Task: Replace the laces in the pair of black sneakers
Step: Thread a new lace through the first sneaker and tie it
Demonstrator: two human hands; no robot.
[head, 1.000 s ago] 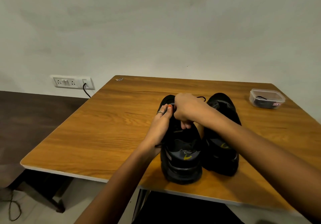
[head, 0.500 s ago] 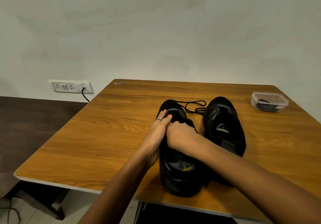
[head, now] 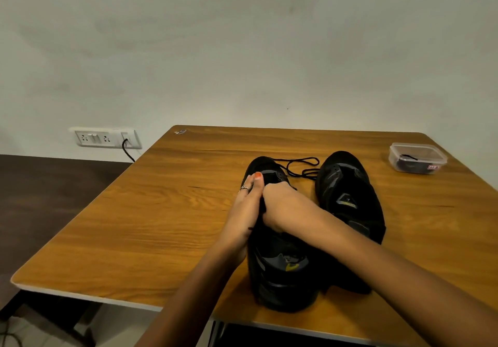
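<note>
Both hands (head: 280,206) on left sneaker (head: 280,266) — lace (head: 301,166) trailing beyond.

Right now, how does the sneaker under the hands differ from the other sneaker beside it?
Both hands, left hand and right hand, are on the left sneaker; the right sneaker is untouched. A loose black lace trails from the left sneaker's toe end; none shows on the right sneaker. The left sneaker sits nearer the table edge. Both are black, toes pointing away.

Left hand (head: 244,206) is resting flat against left sneaker (head: 277,260); right hand (head: 283,206) is gripping its tongue area; lace (head: 301,167) is trailing on worktop (head: 151,212).
</note>
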